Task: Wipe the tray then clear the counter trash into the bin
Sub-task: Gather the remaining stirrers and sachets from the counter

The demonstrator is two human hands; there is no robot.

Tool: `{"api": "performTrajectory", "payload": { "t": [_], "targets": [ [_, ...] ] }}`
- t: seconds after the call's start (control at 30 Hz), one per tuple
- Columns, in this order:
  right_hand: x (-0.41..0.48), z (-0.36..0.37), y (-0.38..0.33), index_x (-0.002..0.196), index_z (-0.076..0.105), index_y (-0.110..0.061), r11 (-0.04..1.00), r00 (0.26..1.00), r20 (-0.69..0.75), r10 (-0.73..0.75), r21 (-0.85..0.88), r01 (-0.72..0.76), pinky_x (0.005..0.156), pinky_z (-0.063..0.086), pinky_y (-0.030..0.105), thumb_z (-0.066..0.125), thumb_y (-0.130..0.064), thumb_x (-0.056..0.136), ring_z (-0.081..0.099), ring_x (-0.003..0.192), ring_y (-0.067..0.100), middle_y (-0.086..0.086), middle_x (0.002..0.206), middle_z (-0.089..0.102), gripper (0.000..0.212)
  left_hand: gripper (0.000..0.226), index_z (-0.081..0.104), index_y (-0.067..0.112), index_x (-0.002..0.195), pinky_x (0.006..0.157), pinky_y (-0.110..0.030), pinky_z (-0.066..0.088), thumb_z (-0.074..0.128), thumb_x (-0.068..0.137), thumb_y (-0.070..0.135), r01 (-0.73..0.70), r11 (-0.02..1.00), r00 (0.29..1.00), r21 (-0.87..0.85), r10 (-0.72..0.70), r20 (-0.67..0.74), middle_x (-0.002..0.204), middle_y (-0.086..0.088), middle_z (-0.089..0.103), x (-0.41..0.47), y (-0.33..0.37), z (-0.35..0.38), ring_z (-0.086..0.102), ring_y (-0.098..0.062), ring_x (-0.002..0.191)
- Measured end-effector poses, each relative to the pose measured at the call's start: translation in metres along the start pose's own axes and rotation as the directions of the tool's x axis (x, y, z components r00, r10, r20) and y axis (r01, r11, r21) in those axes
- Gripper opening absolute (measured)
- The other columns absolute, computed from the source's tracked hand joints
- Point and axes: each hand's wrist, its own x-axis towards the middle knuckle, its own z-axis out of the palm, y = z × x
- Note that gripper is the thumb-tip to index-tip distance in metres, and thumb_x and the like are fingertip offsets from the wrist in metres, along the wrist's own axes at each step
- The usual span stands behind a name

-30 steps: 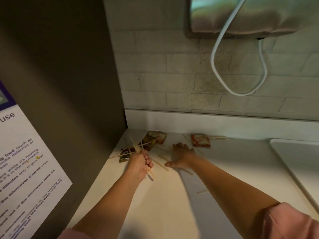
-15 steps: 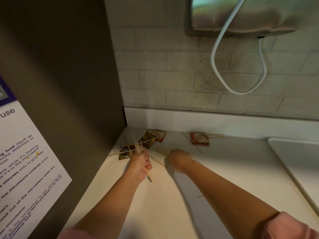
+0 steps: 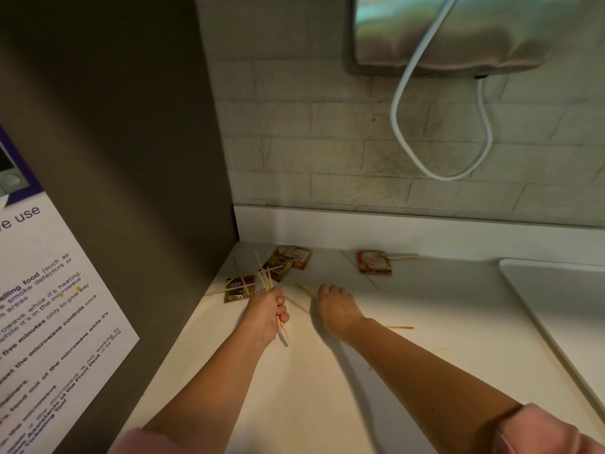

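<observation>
**Bench (image 3: 327,404), pale, corner section.** It is carrying scattered trash towards the back wall.

**Left hand (image 3: 266,314).** The fingers are clenching a bundle of wooden stir sticks (image 3: 266,281), which is fanning out above the fist and poking out below it.

**Right hand (image 3: 337,309).** It is resting knuckles-up on the bench just beside the left, with the fingers curling down at a loose stick (image 3: 305,290). Whether they are pinching it or only touching it cannot be told.

**Brown packets (image 3: 240,288), two.** They are lying just beyond the left hand, crossed by more sticks. A pale packet (image 3: 299,255) is lying behind them, near the wall.

**Red-and-white packet (image 3: 375,262).** It is lying apart to the right, with thin sticks showing from under its edges.

**Single stick (image 3: 399,328).** It is lying flat just right of the right wrist.

**White tray (image 3: 563,299), rimmed.** It is sitting on the bench at the right edge, well apart from both hands.

**Surroundings.** A dark panel is standing at left, bearing a printed notice (image 3: 49,322). A white cable (image 3: 401,126) is looping down the tiled wall from a metal housing (image 3: 458,27).
</observation>
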Motion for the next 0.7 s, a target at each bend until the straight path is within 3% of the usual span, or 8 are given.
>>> {"api": "performTrajectory", "payload": {
  "t": [0.17,0.27,0.37,0.5,0.6,0.7],
  "targets": [
    [0.002,-0.013,0.005,0.126,0.039,0.003,0.982,1.000,0.012,0.013,0.187,-0.015,0.092,0.041,0.036,0.036,0.006,0.089,0.049,0.116,0.034,0.022,0.126,0.049,0.037,0.021,0.049,0.007,0.085,0.033,-0.016,0.022,0.034,0.100,0.008,0.003,1.000,1.000,0.024,-0.003,0.007,0.059,0.000,0.032,-0.002,-0.001,0.003,0.026,-0.005,0.035],
    [0.005,-0.028,0.005,0.107,0.039,-0.004,0.924,1.000,0.011,-0.002,0.381,-0.002,0.072,0.033,0.030,0.036,0.002,0.093,0.050,0.093,0.027,0.021,0.113,0.053,0.015,0.023,0.049,0.008,0.084,0.034,-0.016,0.022,0.034,0.101,0.012,0.013,1.000,0.999,0.027,-0.013,0.035,0.059,0.000,0.032,-0.001,-0.004,0.007,0.026,-0.005,0.034],
    [0.002,-0.043,0.002,0.103,0.038,-0.005,0.864,1.000,-0.015,-0.001,0.503,0.008,0.069,0.032,0.028,0.036,-0.007,0.098,0.043,0.085,0.022,0.010,0.089,0.046,0.006,0.024,0.050,0.010,0.085,0.036,-0.018,0.022,0.041,0.100,0.027,0.009,1.000,0.995,0.030,-0.012,0.098,0.057,0.002,0.029,-0.004,-0.005,0.017,0.026,-0.005,0.034],
    [-0.008,-0.051,-0.007,0.102,0.042,-0.007,0.810,0.999,0.004,-0.050,0.585,0.038,0.059,0.035,0.025,0.037,-0.008,0.098,0.046,0.084,0.021,0.009,0.092,0.048,0.007,0.028,0.058,0.016,0.086,0.041,-0.021,0.027,0.048,0.095,0.040,-0.044,0.995,0.984,0.091,0.028,0.175,0.058,0.001,0.038,-0.011,-0.006,0.034,0.032,-0.009,0.046],
    [-0.013,-0.053,-0.005,0.110,0.051,0.002,0.822,0.994,0.056,-0.093,0.568,0.044,0.056,0.037,0.027,0.039,-0.011,0.097,0.049,0.078,0.022,0.010,0.089,0.053,0.022,0.029,0.056,0.013,0.076,0.041,-0.020,0.032,0.044,0.099,0.026,-0.075,0.991,0.986,0.107,0.058,0.154,0.058,0.000,0.050,-0.017,-0.006,0.042,0.044,-0.007,0.044],
    [-0.019,-0.060,0.005,0.110,0.058,0.001,0.806,0.976,0.122,-0.178,0.587,0.074,0.057,0.039,0.022,0.043,-0.015,0.099,0.050,0.072,0.018,0.007,0.082,0.055,0.025,0.035,0.043,0.010,0.068,0.030,-0.014,0.021,0.034,0.101,0.014,-0.056,0.995,0.992,0.078,0.047,0.119,0.042,0.001,0.040,-0.017,-0.006,0.040,0.030,-0.004,0.027]
  ]
}}
